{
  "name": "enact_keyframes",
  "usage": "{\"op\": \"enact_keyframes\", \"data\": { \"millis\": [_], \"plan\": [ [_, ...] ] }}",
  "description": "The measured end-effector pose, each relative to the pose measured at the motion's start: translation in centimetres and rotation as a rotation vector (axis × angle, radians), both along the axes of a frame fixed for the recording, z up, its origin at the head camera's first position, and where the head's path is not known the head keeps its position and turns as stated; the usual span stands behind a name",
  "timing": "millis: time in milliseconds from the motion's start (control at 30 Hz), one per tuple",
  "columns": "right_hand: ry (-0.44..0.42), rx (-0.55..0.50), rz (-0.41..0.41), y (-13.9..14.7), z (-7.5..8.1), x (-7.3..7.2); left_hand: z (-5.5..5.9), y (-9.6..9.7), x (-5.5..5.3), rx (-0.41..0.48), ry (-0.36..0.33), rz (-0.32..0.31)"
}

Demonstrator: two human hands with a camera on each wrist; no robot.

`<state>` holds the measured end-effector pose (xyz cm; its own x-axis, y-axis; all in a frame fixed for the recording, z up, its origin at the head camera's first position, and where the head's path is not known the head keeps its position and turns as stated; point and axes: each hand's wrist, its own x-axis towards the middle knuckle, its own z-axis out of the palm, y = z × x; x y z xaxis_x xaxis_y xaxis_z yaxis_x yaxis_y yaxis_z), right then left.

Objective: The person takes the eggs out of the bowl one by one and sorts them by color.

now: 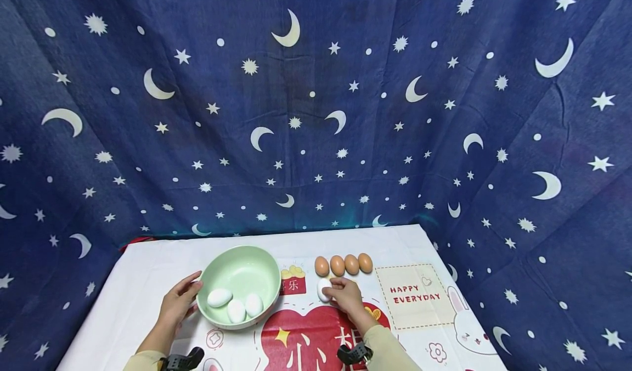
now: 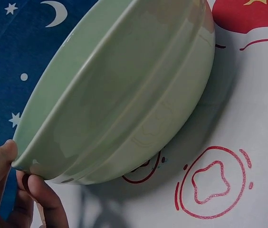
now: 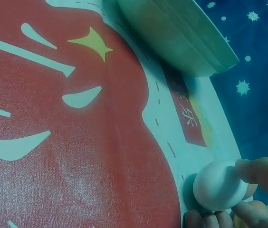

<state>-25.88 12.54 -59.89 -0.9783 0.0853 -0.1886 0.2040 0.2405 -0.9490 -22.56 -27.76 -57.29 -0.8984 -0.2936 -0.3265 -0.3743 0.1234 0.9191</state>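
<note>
At the left of the head view stands a light green bowl (image 1: 243, 266) with three white eggs (image 1: 236, 310) lying in it. My left hand (image 1: 176, 304) holds its left rim. In the left wrist view the thumb lies at the rim of the bowl (image 2: 124, 95) and the fingers are under its outer wall. To the right of the bowl, my right hand (image 1: 345, 295) pinches another white egg (image 1: 323, 290). The right wrist view shows this egg (image 3: 219, 186) between the thumb and the fingers, low over the cloth.
Just behind the right hand, several brown eggs (image 1: 337, 265) sit in a row. A white tablecloth (image 1: 410, 250) with printed red hearts, lettering and a rabbit covers the table. Dark blue curtains (image 1: 316, 140) with moons and stars hang behind and at both sides.
</note>
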Motion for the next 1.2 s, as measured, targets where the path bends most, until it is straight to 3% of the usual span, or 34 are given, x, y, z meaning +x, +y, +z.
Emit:
{"op": "enact_keyframes", "data": {
  "millis": [267,433,800,1033,1200],
  "plan": [
    [0.095,0.183,-0.085,-0.1,0.9,-0.2,0.0,0.0,-0.1,-0.022,0.0,-0.015],
    [0.17,0.163,-0.101,-0.7,2.0,-0.7,-0.1,-0.1,-0.1,-0.016,0.004,-0.017],
    [0.245,0.054,0.083,-5.8,5.9,-0.3,-0.1,-0.2,-0.1,-0.002,-0.003,-0.016],
    [0.096,-0.042,0.279,-9.8,7.9,0.3,-0.2,-0.3,0.0,0.002,-0.001,-0.018],
    [0.011,0.008,0.4,-12.2,8.1,0.3,-0.3,-0.2,0.0,-0.005,0.006,-0.013]
  ]
}}
